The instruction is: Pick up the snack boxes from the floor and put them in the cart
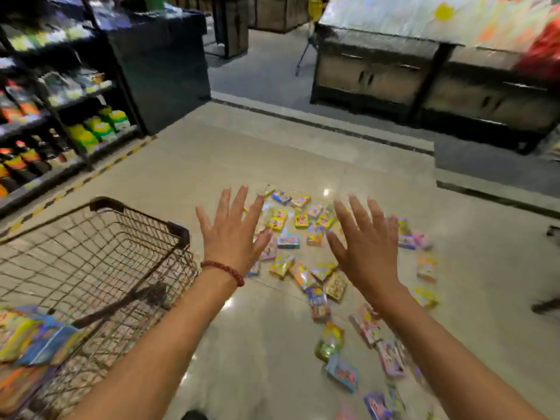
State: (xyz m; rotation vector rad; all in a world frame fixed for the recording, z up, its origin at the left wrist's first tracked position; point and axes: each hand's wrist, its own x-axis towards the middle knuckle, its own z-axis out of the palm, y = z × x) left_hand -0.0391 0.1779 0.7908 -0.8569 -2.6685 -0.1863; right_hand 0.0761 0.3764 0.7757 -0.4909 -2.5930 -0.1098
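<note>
Boxes scattered, both hands spread above them

Boxes (pixel 315 256) lie strewn flat across the floor (pixel 212 165), a dense patch ahead and a looser trail running back along the right. Fingers (pixel 239 204) of the left hand (pixel 231 234) are straight and fanned apart, holding nothing; the right hand (pixel 365 250) matches it, palm down, fingers splayed, also bare. Both hover over the near edge of the dense patch, apparently well above the boxes; no touch can be made out. A red bracelet (pixel 224 269) circles the left wrist.

Cart (pixel 100 262) stands just left of the left arm, wire sides open at the top, with some boxes already in its near corner.

To do this step well, I judge the hands should drop low and take the closest boxes first, curling under the edges since they lie flat on smooth tile, then swing left over the cart rim. Blur hides individual box edges.
</note>
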